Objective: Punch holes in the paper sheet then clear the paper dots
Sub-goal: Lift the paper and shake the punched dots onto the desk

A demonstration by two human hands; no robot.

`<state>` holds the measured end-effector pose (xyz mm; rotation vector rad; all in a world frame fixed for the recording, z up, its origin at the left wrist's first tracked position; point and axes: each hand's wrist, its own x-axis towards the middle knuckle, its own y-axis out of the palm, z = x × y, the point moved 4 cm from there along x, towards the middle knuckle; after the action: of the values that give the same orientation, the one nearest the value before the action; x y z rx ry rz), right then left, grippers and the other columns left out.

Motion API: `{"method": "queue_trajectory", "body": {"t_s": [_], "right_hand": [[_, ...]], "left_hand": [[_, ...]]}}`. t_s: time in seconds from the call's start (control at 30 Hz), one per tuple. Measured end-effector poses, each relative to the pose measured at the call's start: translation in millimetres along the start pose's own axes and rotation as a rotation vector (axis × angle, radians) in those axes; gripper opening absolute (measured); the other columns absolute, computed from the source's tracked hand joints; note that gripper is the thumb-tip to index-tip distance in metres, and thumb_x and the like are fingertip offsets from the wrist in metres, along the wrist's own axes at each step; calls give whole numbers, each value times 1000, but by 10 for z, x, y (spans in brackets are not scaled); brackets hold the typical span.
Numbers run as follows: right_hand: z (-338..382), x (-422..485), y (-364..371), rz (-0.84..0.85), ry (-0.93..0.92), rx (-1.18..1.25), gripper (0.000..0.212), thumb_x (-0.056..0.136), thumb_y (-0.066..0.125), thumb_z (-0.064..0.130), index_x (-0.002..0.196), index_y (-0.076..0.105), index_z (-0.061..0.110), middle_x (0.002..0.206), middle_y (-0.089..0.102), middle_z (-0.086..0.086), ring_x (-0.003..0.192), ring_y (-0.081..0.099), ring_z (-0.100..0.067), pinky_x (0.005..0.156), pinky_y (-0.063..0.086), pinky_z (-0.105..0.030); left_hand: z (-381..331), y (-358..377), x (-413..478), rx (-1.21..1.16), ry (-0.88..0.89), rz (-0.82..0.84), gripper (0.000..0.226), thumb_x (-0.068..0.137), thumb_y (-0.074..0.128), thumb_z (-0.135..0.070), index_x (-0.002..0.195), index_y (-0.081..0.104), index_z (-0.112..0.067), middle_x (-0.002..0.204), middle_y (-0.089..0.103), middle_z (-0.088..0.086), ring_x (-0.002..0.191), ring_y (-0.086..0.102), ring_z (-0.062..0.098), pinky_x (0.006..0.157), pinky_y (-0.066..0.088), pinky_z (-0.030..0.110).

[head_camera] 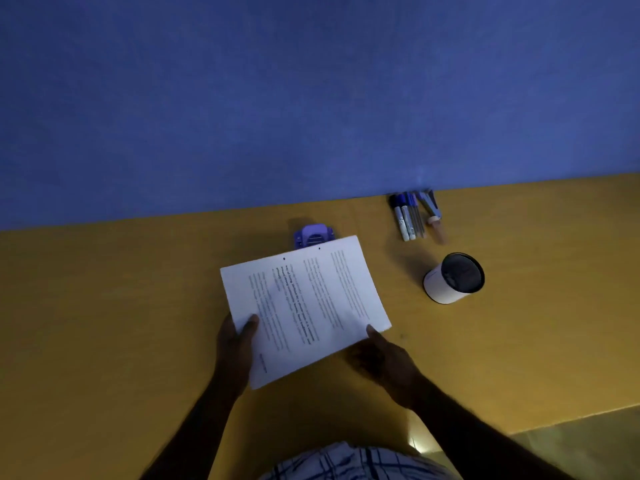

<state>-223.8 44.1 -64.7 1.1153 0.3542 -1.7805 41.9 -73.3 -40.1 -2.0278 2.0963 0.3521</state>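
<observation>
Left hand [235,344]: my thumb pinches the near-left corner of the paper sheet [304,306].
Right hand [384,358]: fingers grip the near-right edge.
Sheet: two holes at its far edge, just before the purple hole punch [313,235].
Long axis: left-right.

Both your forearms are bare, no sleeves in view up to the frame edge, no watch, rings or bands on either wrist as far as the dim light shows. Left hand [235,344] & right hand [384,362]: bare, no gloves. At bottom centre, your garment [349,462]: white fabric w/ dark blue check lines, loosely crossed, wrinkled. Detail beyond that is too dark to tell.
</observation>
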Motion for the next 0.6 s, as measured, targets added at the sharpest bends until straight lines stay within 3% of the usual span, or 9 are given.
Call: {"method": "queue_trajectory", "body": {"t_s": [0.1, 0.17, 0.23, 0.3, 0.37, 0.6], "right_hand": [[-14, -2, 206, 85, 21, 348, 50, 82, 73, 30, 124, 60, 6, 112, 67, -17, 108, 63, -32, 80, 56, -40], [-19, 9, 326, 114, 30, 453, 52, 80, 74, 25, 127, 58, 6, 113, 65, -16, 111, 62, -32, 80, 57, -41], [-34, 17, 444, 186, 48, 501, 53, 82, 73, 20, 129, 56, 5, 125, 64, -17, 118, 60, -34, 91, 55, -45], [-24, 18, 539, 281, 31, 512, 51, 86, 68, 13, 133, 53, 4, 133, 60, -18, 123, 58, -35, 102, 49, -48], [18, 29, 580, 319, -37, 500, 49, 88, 64, 6, 135, 51, 5, 134, 59, -19, 122, 58, -35, 98, 52, -46], [330, 48, 388, 140, -277, 214, 41, 82, 71, 6, 121, 64, 13, 125, 67, -11, 110, 65, -31, 80, 58, -39]], "left_hand": [[-46, 26, -38, -51, -4, -21, 34, 98, 49, -5, 131, 54, -2, 126, 62, 18, 116, 59, 35, 99, 47, 54], [-70, 70, -72, -67, -18, -30, 34, 98, 49, -5, 132, 53, -2, 126, 62, 18, 116, 59, 35, 100, 45, 58], [-81, 132, -113, -81, -21, -25, 36, 98, 48, -5, 134, 51, -2, 128, 61, 19, 118, 58, 36, 102, 44, 59], [-90, 190, -155, -99, -22, -11, 37, 98, 48, -5, 135, 50, -2, 129, 60, 20, 119, 56, 37, 102, 43, 61], [-109, 238, -200, -96, -17, 10, 37, 98, 49, -5, 134, 50, -2, 128, 60, 20, 119, 57, 37, 101, 44, 60], [-127, 200, -261, -37, -37, 86, 33, 91, 60, -5, 115, 62, -27, 113, 70, 4, 107, 66, 24, 85, 57, 44]]}}
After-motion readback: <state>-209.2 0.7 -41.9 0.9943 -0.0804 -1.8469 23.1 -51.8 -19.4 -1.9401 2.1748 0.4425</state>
